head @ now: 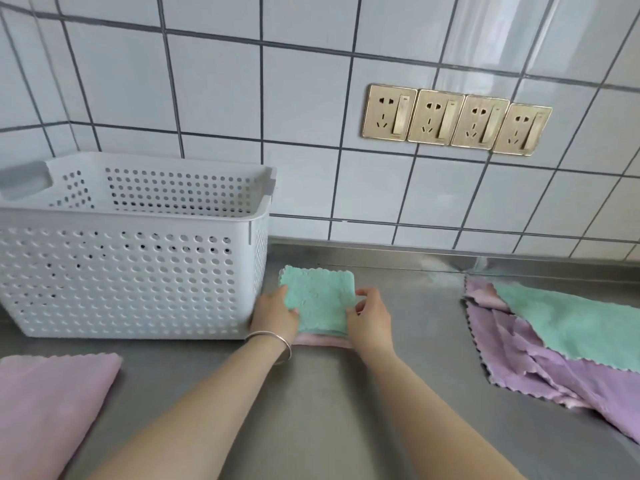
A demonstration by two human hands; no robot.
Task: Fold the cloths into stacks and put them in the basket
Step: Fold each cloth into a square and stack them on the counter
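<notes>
While the folded green cloth (317, 297) lies on a pink folded cloth (322, 341) on the steel table (311, 410), just right of the white perforated basket (131, 271), both hands are at its sides. The left hand (275, 315) grips its left edge, thumb on top; the right hand (369, 317) pinches its right edge, so each grip holds the cloth. A pile of unfolded cloths (554, 348) lies well to the right, and another pink cloth (48, 403) at near left.
</notes>
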